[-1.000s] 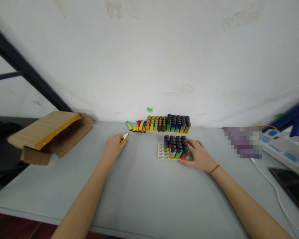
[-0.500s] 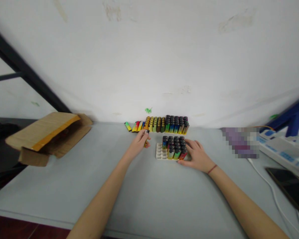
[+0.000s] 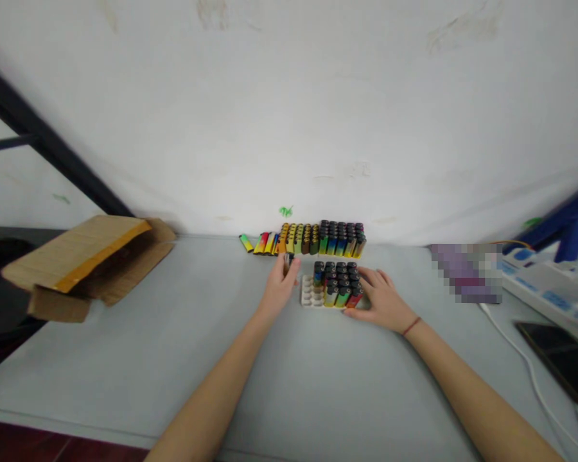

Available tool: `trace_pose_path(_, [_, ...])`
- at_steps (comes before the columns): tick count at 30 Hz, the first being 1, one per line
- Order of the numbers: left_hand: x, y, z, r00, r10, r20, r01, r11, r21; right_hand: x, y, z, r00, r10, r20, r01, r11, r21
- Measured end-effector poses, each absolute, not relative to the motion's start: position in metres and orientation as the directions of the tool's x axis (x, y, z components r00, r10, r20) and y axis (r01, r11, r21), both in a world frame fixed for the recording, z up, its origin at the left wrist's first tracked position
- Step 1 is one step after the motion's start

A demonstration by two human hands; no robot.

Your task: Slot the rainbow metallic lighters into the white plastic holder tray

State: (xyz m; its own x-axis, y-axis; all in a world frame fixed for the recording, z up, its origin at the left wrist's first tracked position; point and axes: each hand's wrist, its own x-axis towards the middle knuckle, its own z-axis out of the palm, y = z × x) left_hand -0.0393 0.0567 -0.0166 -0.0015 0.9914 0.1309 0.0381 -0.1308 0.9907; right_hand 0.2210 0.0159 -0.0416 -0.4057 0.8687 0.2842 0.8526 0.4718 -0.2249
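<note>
My left hand (image 3: pixel 280 288) is closed round a lighter (image 3: pixel 287 262), whose dark top sticks up above the fingers just left of a white slotted tray (image 3: pixel 310 295). The tray holds several upright colourful lighters (image 3: pixel 340 282) with black caps on its right side, and its left slots show white. My right hand (image 3: pixel 380 297) rests on the table against the tray's right side, fingers spread and touching the lighters there. Behind the tray, along the wall, runs a row of more lighters (image 3: pixel 318 239), some standing, some lying at the left end.
An open cardboard box (image 3: pixel 84 260) lies on its side at the table's left. On the right are a blurred purple object (image 3: pixel 467 273), a white power strip (image 3: pixel 546 290) with a cable, and a dark phone (image 3: pixel 559 353). The grey table (image 3: pixel 279 385) meets a white wall.
My left hand has carried the lighter rightward from the open table to the tray's left edge. My right hand has stayed at the tray's right side.
</note>
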Motion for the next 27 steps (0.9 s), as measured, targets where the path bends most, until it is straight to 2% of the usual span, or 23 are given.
trace_pose_path(6, [-0.038, 0.053, -0.004, 0.023, 1.0, -0.007, -0.17, 0.01, 0.985, 0.222, 0.015, -0.042, -0.402, 0.871, 0.282, 0.856, 0.467, -0.223])
trace_pose_path(15, [-0.034, 0.047, -0.001, -0.008, 1.0, 0.007, -0.217, -0.008, 0.976, 0.223, 0.015, -0.043, -0.407, 0.867, 0.288, 0.855, 0.473, -0.213])
trace_pose_path(22, [-0.036, 0.048, 0.0, 0.005, 0.986, -0.168, -0.325, 0.161, 0.932, 0.223, 0.015, -0.042, -0.405, 0.869, 0.285, 0.858, 0.469, -0.212])
trace_pose_path(27, [-0.036, 0.048, -0.001, -0.08, 0.974, -0.212, -0.343, 0.173, 0.923, 0.222, 0.014, -0.04, -0.414, 0.865, 0.282, 0.853, 0.477, -0.212])
